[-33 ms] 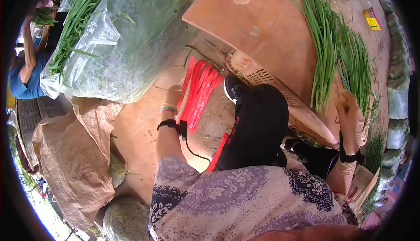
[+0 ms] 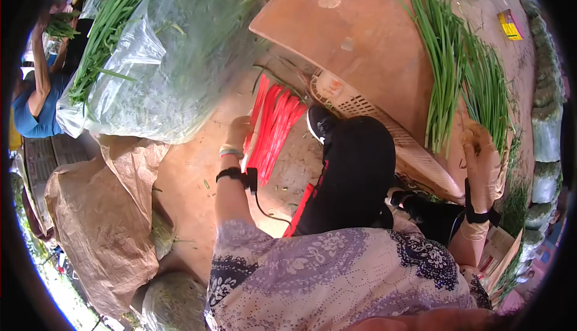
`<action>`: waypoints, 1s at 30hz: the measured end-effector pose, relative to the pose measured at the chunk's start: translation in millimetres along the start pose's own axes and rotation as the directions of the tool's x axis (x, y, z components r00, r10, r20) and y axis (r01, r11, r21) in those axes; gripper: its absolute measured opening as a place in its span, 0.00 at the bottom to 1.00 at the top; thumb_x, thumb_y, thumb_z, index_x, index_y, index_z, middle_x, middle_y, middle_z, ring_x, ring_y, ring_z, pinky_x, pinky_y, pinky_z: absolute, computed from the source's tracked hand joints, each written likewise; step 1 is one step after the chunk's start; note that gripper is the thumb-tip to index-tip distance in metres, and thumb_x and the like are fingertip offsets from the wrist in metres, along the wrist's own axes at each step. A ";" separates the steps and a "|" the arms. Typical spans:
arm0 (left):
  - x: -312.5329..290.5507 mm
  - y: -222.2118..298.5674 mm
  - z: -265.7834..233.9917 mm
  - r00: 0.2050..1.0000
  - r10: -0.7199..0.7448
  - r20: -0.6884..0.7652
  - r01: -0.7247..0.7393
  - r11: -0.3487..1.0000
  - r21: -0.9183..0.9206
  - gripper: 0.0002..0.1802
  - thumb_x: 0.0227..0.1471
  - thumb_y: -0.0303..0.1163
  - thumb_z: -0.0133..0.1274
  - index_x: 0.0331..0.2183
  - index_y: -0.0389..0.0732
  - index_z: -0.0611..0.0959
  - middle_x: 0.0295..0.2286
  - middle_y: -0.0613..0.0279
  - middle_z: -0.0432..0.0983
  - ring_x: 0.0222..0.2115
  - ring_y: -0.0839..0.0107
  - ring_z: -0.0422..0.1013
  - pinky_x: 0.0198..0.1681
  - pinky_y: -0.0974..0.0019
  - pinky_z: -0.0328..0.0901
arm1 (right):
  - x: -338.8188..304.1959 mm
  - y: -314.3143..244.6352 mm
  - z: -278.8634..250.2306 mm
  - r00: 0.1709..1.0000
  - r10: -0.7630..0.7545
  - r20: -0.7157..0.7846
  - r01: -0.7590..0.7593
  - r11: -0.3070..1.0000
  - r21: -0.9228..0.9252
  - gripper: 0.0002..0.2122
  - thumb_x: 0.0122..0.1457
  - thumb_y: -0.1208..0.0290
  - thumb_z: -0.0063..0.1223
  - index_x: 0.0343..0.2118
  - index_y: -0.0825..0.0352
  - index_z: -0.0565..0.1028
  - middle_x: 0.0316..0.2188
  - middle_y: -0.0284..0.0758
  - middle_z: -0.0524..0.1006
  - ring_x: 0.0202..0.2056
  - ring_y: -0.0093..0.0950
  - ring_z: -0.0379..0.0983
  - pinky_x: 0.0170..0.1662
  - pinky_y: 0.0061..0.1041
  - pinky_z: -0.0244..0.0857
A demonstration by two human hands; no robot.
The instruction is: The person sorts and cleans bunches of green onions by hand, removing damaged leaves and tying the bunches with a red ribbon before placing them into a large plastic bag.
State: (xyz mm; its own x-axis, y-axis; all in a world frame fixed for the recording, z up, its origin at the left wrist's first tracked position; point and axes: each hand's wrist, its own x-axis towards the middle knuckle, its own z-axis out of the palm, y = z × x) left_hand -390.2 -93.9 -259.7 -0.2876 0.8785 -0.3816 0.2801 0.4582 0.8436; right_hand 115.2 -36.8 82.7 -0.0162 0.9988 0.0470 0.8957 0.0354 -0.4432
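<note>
On the ground in the middle lies a bundle of red plastic strips (image 2: pixel 275 127). My left hand (image 2: pixel 239 131) is at its left edge, its fingers closed against the outermost strips; the fingertips are partly hidden. At the right, two long bunches of garlic chives (image 2: pixel 442 72) lie side by side on a tan board (image 2: pixel 360 24). My right hand (image 2: pixel 481 157) is at the lower end of the right-hand bunch, its fingers curled in around the stalk ends. Exactly how many stalks it grips cannot be made out.
A big clear plastic bag (image 2: pixel 180 72) of greens stands at the upper left, beside crumpled brown paper (image 2: pixel 99 217). The board rests on a plastic crate (image 2: pixel 336 91) by my shoe. Wrapped bundles (image 2: pixel 546 127) line the far right. Another person (image 2: pixel 39 100) in blue is at the far left.
Both hands stay almost where they were, with only a slight shift. At the far left, the other person's raised arm and handful of greens have moved a little.
</note>
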 end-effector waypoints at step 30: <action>-36.1 59.1 47.5 0.956 0.294 0.012 -0.271 0.862 0.429 0.27 0.46 0.38 0.57 0.47 0.38 0.72 0.39 0.51 0.74 0.39 0.68 0.71 0.44 0.68 0.64 | 137.3 -98.9 73.3 0.979 0.069 -0.190 0.105 0.633 0.767 0.08 0.60 0.71 0.43 0.32 0.70 0.72 0.21 0.29 0.74 0.20 0.14 0.66 0.20 0.13 0.58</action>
State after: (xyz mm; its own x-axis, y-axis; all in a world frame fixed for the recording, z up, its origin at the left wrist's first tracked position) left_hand -319.7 -92.0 -214.0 -0.1813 0.9759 -0.1214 0.7118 0.2154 0.6685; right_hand -8.2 99.4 67.4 0.1301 0.9739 0.1859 0.2246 0.1537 -0.9623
